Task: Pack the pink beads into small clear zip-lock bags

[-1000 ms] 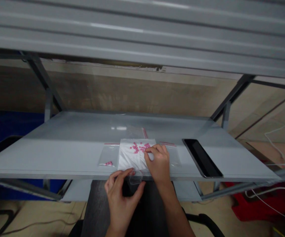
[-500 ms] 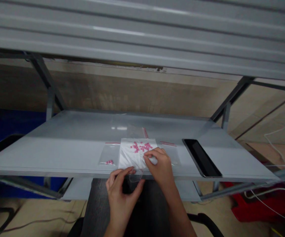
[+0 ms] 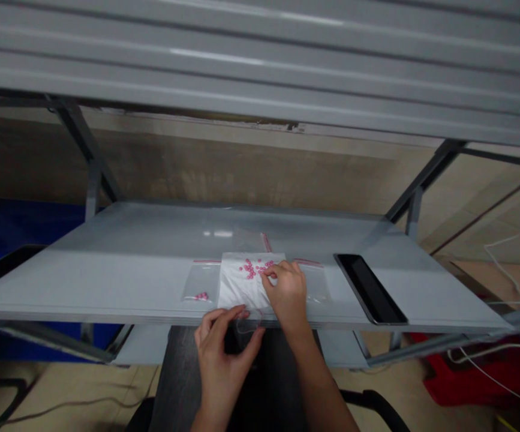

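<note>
A white paper sheet (image 3: 237, 294) lies at the shelf's front edge with many small round pink pieces (image 3: 249, 269) scattered over its far half; they look like pills or beads. Over the right part of this pile, the thumb and fingertips of my right hand (image 3: 286, 293) are pinched together, hiding whatever is between them. Just below the sheet, my left hand (image 3: 224, 342) grips a clear plastic bag (image 3: 247, 324), its mouth spread between thumb and fingers. To the left of the sheet, a clear zip bag (image 3: 197, 279) contains a few pink pieces near its bottom.
Another clear zip bag (image 3: 317, 285) lies right of the sheet, and a further one (image 3: 251, 240) behind it. A black phone or tablet (image 3: 370, 288) rests on the grey shelf (image 3: 120, 264) farther right. Metal struts (image 3: 102, 168) flank both sides, with a ribbed panel (image 3: 260, 66) overhead.
My right hand has moved slightly left and away from me, from the sheet's right edge onto the pink pieces. My left hand holds the clear bag in nearly the same place.
</note>
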Available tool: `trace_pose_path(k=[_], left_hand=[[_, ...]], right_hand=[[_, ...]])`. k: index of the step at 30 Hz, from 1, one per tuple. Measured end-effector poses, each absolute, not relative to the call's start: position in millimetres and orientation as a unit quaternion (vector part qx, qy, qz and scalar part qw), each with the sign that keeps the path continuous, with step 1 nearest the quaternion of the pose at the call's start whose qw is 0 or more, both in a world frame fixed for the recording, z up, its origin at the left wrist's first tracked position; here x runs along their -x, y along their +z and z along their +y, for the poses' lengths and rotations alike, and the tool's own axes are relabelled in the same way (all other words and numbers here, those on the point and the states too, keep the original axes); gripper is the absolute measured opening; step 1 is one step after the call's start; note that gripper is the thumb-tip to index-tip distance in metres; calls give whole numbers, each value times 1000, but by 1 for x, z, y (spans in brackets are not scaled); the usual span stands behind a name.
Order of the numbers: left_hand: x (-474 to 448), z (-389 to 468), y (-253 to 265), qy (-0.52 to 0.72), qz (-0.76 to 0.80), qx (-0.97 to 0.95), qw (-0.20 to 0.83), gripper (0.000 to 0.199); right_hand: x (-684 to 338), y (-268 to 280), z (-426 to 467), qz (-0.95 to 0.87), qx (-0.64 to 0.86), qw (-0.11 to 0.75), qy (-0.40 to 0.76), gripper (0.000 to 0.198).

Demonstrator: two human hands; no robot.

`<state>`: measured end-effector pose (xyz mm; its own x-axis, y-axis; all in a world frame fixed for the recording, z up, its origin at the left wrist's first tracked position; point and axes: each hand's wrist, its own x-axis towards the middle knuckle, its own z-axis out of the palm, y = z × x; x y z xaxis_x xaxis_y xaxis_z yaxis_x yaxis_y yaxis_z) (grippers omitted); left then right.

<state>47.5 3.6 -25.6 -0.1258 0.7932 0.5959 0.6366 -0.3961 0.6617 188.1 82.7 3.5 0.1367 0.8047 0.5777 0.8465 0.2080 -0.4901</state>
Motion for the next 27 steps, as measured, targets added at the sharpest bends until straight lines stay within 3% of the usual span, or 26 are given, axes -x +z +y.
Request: trace_pose_path(k=[3,8,12,14,19,27], left_hand=[[-47,3,-25,517,546,-655,80,33],[-46,3,-24,513,551,-651,97,31],[-46,3,-22,514,556,-645,102,29],[-46,3,-22,518,554,-643,105,29],[-46,4,-22,525,547,-643,106,29],[-45,4,-26,520,547,-649,100,30]], right_hand=[[-189,10,78,-670,606,429,2,13],[-194,36,46,-714,491,449,218,8],[-199,43,31,-699,475,433,314,10],[-201,36,37,-697,482,440,298,10],[-194,13,70,-689,577,431,77,11],[-175,9,88,-689,604,398,32,12]])
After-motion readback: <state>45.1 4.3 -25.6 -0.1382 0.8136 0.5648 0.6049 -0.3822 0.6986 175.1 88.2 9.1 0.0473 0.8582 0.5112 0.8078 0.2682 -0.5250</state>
